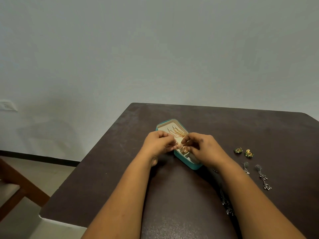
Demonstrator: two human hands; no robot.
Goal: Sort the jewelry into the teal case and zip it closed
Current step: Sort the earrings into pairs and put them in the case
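Both forearms are reaching forward from the bottom edge and converging over the case. The left hand (158,144) is curling its fingers and pinching a round gold earring (179,145); the right hand (202,149) is pinching a second gold earring (185,149) just beside it, the two earrings nearly touching above the case's near half. The teal case (183,160) is lying open on the dark table (112,178), its long axis running from far left to near right. Gold chains (177,132) are lying in its far end. Well right of the case, two green earrings (243,152) and two silver dangle earrings (263,177) are resting on the table.
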